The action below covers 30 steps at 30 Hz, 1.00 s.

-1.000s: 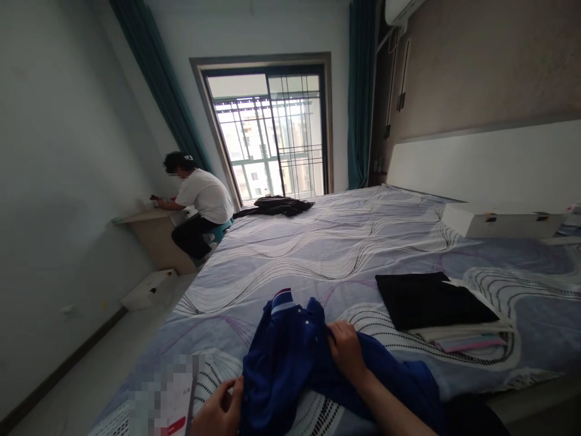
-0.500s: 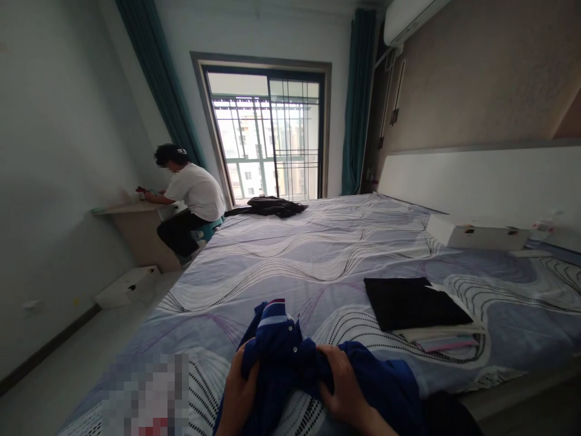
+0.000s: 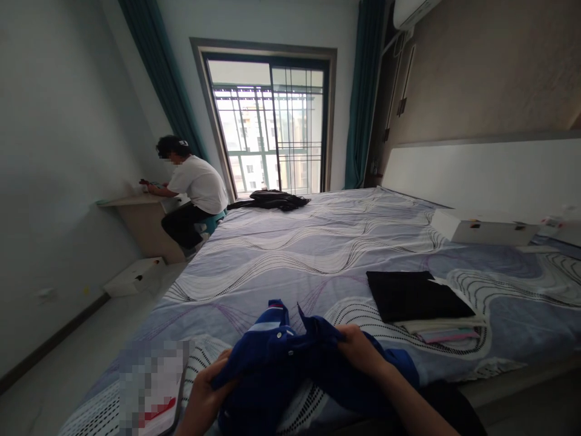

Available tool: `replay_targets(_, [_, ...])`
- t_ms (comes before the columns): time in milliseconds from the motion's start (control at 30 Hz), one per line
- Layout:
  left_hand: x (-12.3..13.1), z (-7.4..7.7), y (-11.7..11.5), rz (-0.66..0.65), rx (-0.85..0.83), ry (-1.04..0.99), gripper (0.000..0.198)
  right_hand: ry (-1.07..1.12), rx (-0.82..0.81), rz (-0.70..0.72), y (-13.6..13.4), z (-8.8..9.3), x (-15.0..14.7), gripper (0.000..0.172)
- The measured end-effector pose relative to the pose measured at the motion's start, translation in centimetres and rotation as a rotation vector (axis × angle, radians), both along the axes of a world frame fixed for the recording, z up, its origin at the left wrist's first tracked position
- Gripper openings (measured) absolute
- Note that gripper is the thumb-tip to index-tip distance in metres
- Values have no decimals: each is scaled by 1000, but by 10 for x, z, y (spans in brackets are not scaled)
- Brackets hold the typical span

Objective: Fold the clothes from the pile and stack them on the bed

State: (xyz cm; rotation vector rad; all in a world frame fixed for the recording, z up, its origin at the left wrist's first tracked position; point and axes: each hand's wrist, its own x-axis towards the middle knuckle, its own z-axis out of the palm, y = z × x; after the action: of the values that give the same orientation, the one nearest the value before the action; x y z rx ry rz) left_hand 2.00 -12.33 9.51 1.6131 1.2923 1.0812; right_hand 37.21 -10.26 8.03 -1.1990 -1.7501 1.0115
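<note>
A blue collared shirt (image 3: 267, 357) with white buttons lies bunched at the near edge of the bed, its collar pointing away from me. My left hand (image 3: 213, 384) pinches the shirt's left side, fingers closed on the cloth. On the other side, near the collar and shoulder, my right hand (image 3: 361, 351) grips the fabric. The shirt is spread between both hands, and its lower part drops out of view toward me. To the right of it rests a folded black garment (image 3: 417, 297) on top of folded light-coloured cloths (image 3: 447, 330).
A patterned bedsheet (image 3: 281, 242) covers the bed. White box (image 3: 488, 227) stands by the headboard; black clothing (image 3: 276, 198) lies at the far edge. A partly blurred flat item (image 3: 157, 387) is at near left. Beyond the bed, a person (image 3: 200, 188) sits at a desk (image 3: 145, 227).
My hands have moved apart, stretching the shirt's upper part wider. The left hand went left and down, the right hand right and slightly up. The camera view tilted down slightly.
</note>
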Motion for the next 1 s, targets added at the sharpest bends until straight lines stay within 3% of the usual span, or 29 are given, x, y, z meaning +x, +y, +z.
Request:
replay_targets(133, [9,-6,3,-40,-120,-104,34,14,-263,163,2,4,14,17])
replay_targets(200, [6,-14,5,-48,-167,-129,36,-29,-309,262,2,5,16,26])
replay_targets(267, [-1,-22,6,-41,-230,-129,41,-105,-328,272,2,3,14,34])
replay_targets(333, [-9,-28,5,64,-274,-97,50,-203,-334,217,2,0,7,37])
replay_targets(400, [-14,-29,3,144,-284,-36,56,-274,-292,158,2,-5,-2,36])
replay_targets(500, [-15,-19,2,-18,-266,78,44,-247,-125,95,1,-9,-14,17])
replay_targets(600, [-12,-7,4,-109,-166,121,32,-170,-38,87,0,-12,-18,14])
replay_targets(800, [-8,-8,14,114,4,112,20,-158,-221,97,-7,-21,-22,34])
replay_targets(1000, [-13,-24,21,287,12,216,32,81,-3,-94,-11,-32,-27,19])
